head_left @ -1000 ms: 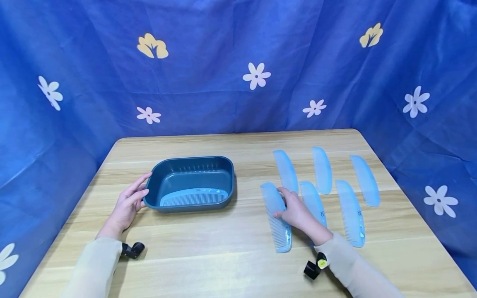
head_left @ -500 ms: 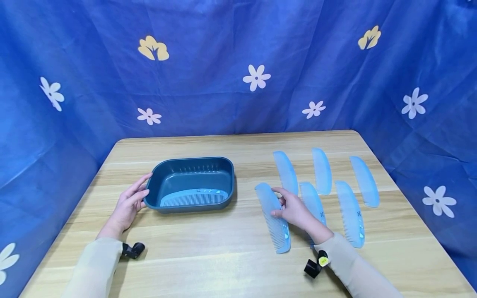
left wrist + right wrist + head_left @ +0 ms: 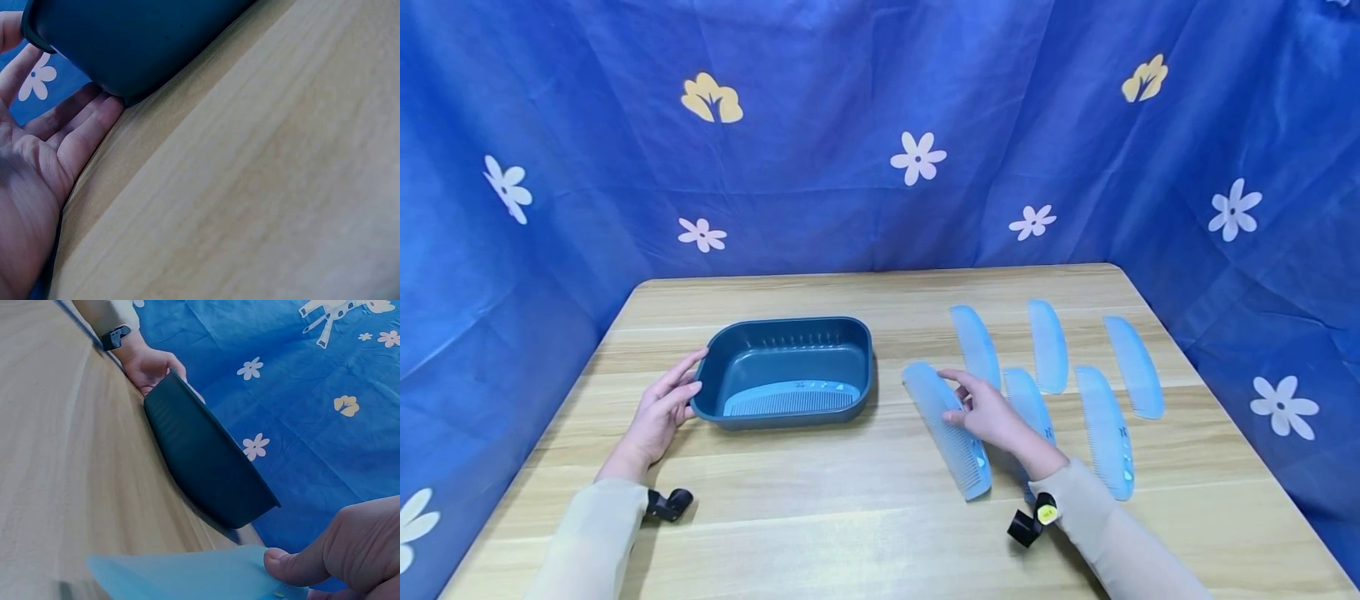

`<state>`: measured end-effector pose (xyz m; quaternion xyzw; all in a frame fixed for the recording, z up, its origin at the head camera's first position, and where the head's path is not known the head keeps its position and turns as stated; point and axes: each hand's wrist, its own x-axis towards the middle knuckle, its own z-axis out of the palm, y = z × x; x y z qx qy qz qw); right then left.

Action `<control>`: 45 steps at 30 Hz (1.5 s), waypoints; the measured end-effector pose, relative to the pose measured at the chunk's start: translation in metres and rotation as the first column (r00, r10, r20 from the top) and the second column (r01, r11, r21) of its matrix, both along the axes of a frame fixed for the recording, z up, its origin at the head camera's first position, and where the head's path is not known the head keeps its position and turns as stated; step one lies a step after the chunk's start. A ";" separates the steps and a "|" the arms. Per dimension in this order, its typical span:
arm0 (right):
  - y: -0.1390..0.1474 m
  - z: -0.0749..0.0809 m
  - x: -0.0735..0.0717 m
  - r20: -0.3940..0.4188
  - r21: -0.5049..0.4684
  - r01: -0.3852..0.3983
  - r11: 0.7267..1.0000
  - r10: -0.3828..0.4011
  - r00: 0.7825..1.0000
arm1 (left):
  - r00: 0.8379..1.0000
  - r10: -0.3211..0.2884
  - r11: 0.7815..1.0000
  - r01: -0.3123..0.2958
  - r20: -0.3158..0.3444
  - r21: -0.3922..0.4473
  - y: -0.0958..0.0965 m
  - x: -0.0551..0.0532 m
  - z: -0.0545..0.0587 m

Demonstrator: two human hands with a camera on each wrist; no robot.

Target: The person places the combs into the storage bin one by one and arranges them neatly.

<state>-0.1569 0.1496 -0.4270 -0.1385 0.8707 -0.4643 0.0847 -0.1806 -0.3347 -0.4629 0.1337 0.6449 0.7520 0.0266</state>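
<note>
In the head view my right hand (image 3: 988,410) pinches a translucent light blue comb (image 3: 942,425) between thumb and fingers, gripping its curved spine with the teeth facing left. The comb (image 3: 194,575) slants close over the table in the right wrist view, thumb on its face. My left hand (image 3: 657,415) rests against the left end of a dark teal plastic basin (image 3: 778,423). Its fingers (image 3: 87,128) reach out fairly straight and touch the basin's outer wall, while the thumb is at the rim. Inside the basin, one blue comb (image 3: 793,398) lies along the near wall.
Right of the held comb, several matching combs lie in two rows, including a back-row comb (image 3: 975,337), a front-row comb (image 3: 1103,429) and a far-right comb (image 3: 1135,367). My right forearm passes over one front comb (image 3: 1030,400). A blue flowered cloth (image 3: 820,208) surrounds the wooden table (image 3: 820,533).
My right hand has shifted slightly left with the comb, whose far end has swung left so that it slants more. The left hand and the basin have stayed in place.
</note>
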 end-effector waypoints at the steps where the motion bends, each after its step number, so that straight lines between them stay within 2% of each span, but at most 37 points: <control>1: 0.000 0.001 -0.001 -0.006 -0.007 -0.004 1.000 0.004 1.000 | 1.000 -0.001 1.000 0.001 0.000 -0.001 0.000 0.000 0.000; 16: -0.011 0.019 -0.018 -0.078 -0.100 -0.027 0.995 0.019 0.997 | 0.999 0.037 0.998 -0.036 0.025 -0.044 0.001 -0.001 0.004; 31: -0.027 0.028 -0.029 -0.124 -0.196 -0.001 0.981 -0.024 0.992 | 0.997 0.065 0.997 -0.064 0.034 -0.049 0.001 -0.002 0.003; 45: -0.051 0.039 -0.041 -0.176 -0.241 -0.011 0.970 -0.032 0.984 | 0.999 0.050 0.998 -0.049 0.019 -0.045 0.001 0.001 0.001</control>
